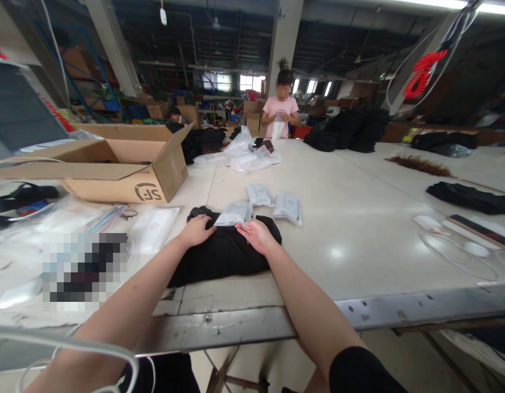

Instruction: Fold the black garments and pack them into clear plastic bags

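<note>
A folded black garment (223,256) lies on the pale table in front of me. My left hand (197,230) rests palm-down on its left upper part. My right hand (256,234) rests on its upper right part, fingers near a small grey-white plastic pouch (235,214) that lies across the garment's far edge. Whether the right fingers pinch the pouch I cannot tell. Two more similar pouches (258,195) (287,208) lie flat on the table just beyond.
An open cardboard box (125,164) stands at left, with clear bags (154,229) beside it. A person in a pink top (280,112) works at the table's far end near plastic bags (244,155) and black garment piles (350,131). The table's metal edge (277,322) is near me.
</note>
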Action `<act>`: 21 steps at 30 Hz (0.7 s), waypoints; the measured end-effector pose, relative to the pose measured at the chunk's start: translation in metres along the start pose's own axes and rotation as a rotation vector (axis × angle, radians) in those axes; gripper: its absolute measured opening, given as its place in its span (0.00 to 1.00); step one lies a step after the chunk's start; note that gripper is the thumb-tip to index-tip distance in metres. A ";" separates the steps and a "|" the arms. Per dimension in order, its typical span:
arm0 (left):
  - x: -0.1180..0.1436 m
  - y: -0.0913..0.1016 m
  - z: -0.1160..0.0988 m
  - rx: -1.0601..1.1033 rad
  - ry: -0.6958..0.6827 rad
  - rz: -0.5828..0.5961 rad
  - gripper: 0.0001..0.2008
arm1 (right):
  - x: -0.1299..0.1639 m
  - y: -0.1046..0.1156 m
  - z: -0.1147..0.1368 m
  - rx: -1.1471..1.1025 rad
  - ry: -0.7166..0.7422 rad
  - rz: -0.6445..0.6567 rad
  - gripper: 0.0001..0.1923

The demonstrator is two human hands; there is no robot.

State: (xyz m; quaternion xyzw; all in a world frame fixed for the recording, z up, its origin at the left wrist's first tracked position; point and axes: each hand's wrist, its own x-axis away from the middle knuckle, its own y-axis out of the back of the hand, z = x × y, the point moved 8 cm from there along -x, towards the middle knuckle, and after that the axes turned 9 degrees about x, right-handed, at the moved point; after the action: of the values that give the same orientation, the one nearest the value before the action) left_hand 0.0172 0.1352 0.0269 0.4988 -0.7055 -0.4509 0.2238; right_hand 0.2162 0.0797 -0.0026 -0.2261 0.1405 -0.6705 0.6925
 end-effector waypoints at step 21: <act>0.087 0.005 -0.100 -0.020 -0.510 -0.544 0.08 | 0.027 -0.042 -0.001 0.678 0.104 0.052 0.15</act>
State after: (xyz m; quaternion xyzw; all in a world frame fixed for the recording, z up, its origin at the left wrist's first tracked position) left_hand 0.0567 0.0159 0.0685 0.5375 -0.5760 -0.6104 -0.0823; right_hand 0.1806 0.0528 0.0205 0.0550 -0.0497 -0.6719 0.7369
